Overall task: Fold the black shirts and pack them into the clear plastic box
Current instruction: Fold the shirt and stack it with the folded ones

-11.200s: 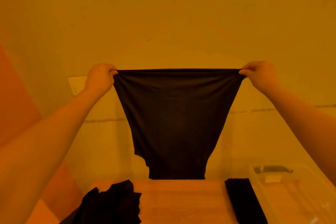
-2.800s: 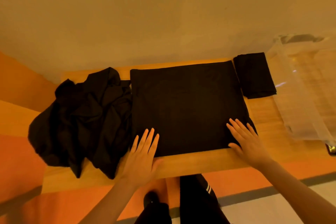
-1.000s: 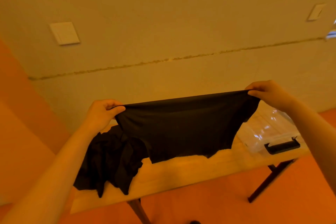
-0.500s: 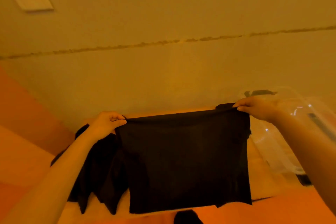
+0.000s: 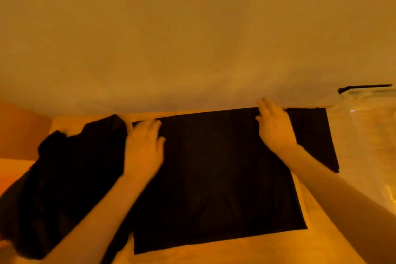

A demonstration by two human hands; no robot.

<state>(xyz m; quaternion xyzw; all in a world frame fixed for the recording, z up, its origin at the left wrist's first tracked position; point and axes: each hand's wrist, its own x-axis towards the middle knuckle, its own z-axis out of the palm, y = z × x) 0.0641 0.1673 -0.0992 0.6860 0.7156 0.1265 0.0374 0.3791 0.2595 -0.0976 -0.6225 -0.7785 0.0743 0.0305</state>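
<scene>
A half-folded shirt [image 5: 216, 178] is spread as a dark rectangle on the counter [image 5: 246, 251], its far edge near the wall. The left hand [image 5: 143, 152] is laid on its far-left corner, at about ten o'clock from the cloth's middle, and the right hand [image 5: 274, 128] on the far edge at about one o'clock. The fingers of both look extended and flat on the cloth, with nothing gripped, though the left hand is blurred.

The step in hand is judged to be smoothing before the next fold. It is done well if the cloth is pressed outward from the middle, the edges squared, and wrinkles cleared first.

A folded shirt [image 5: 315, 135] is seen at three o'clock, just beside the box [image 5: 368, 126]. An unfolded pile [image 5: 70, 180] is heaped at nine o'clock, touching the spread shirt, and should be kept clear of the fold.
</scene>
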